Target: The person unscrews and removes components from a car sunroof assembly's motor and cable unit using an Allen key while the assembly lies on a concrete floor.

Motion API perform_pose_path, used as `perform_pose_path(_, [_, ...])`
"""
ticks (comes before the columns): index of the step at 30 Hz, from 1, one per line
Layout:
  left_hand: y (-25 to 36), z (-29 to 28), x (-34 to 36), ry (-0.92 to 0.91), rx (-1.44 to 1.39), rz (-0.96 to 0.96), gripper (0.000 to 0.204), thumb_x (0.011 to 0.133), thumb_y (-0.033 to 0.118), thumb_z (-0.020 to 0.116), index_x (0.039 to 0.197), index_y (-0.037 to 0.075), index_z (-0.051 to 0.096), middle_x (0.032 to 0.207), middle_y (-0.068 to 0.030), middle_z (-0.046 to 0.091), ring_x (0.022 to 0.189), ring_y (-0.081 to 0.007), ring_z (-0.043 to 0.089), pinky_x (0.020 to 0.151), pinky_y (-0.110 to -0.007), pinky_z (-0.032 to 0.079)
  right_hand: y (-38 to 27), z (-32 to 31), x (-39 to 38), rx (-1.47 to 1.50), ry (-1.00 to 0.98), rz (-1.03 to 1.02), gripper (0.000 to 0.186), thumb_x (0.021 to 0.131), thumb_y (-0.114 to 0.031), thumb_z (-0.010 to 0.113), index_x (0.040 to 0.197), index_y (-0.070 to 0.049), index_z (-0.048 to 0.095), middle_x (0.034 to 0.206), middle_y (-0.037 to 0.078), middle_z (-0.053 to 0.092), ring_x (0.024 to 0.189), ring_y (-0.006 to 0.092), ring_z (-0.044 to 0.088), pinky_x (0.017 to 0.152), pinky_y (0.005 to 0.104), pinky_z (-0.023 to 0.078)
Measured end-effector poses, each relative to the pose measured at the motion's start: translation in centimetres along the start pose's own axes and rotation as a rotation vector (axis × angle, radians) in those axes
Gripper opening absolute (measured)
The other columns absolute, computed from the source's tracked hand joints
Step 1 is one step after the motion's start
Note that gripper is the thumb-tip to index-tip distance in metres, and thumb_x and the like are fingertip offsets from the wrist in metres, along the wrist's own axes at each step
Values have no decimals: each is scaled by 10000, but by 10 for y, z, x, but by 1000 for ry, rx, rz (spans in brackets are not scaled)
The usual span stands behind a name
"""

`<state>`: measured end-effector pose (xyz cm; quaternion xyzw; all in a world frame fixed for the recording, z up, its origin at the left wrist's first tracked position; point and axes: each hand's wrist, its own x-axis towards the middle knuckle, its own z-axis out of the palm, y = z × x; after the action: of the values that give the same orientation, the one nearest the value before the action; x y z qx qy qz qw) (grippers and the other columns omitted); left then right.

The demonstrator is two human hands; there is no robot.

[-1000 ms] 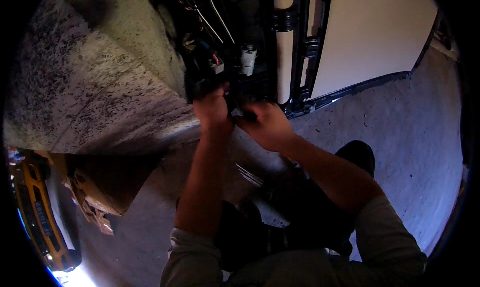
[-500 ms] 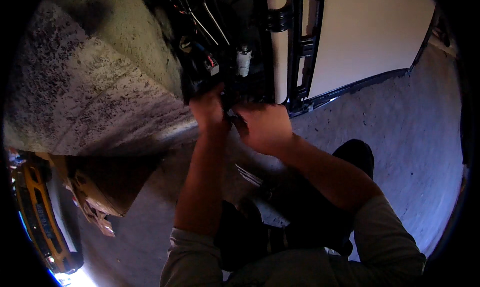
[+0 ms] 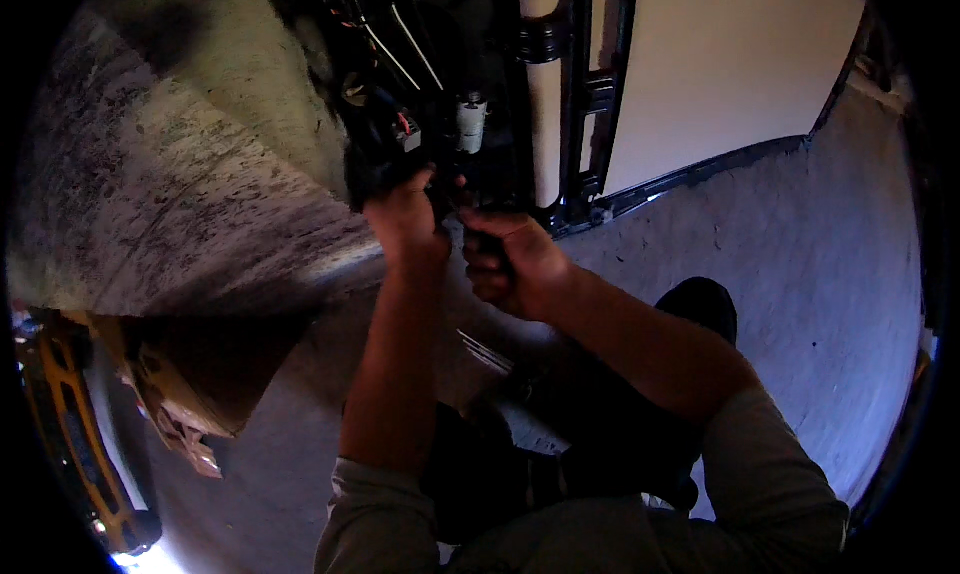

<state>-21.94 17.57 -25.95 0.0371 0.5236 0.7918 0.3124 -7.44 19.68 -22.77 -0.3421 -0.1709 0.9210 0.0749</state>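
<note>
Below a dark recess with wiring, my left hand [image 3: 405, 219] is closed at the lower edge, on something I cannot make out. My right hand [image 3: 513, 259], just right of it and lower, has its fingers wrapped round a dark handle-like object, probably a tool, whose far end is hidden near my left fingers. A grey connector block [image 3: 405, 137] with red wire is just above my left hand. A white cylinder [image 3: 471, 123] stands upright to its right, beside a black frame [image 3: 569, 174].
A cream panel [image 3: 720, 64] fills the upper right. A stained, sloping surface [image 3: 170, 204] lies left. Below are torn cardboard [image 3: 200, 434], a yellow-and-black tool [image 3: 85, 434] at the left rim, and thin rods [image 3: 485, 350] on the concrete floor [image 3: 800, 274] between my forearms.
My right hand has turned and dropped slightly, showing its fingers curled round the dark object. My left hand stays in the same spot on the assembly. The view has shifted slightly.
</note>
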Motion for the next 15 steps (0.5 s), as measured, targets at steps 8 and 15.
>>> perform_pose_path(8, [-16, -25, 18, -68, 253, 263, 182, 829, 126, 651, 995, 59, 681, 928, -90, 673, 762, -244, 655, 653, -368, 542, 2, -9, 18, -1423, 221, -1039, 279, 836, -385, 671, 769, -133, 572, 638, -8, 527, 504, 134, 475, 457, 295, 348])
perform_pose_path(15, [5, -5, -3, -50, 251, 82, 172, 872, 152, 609, 970, 31, 683, 852, -89, 686, 788, -194, 662, 712, -321, 531, 14, -11, 13, -421, 8, -471, 312, 855, -446, 664, 828, -141, 599, 722, -2, 584, 569, 135, 536, 480, 295, 375])
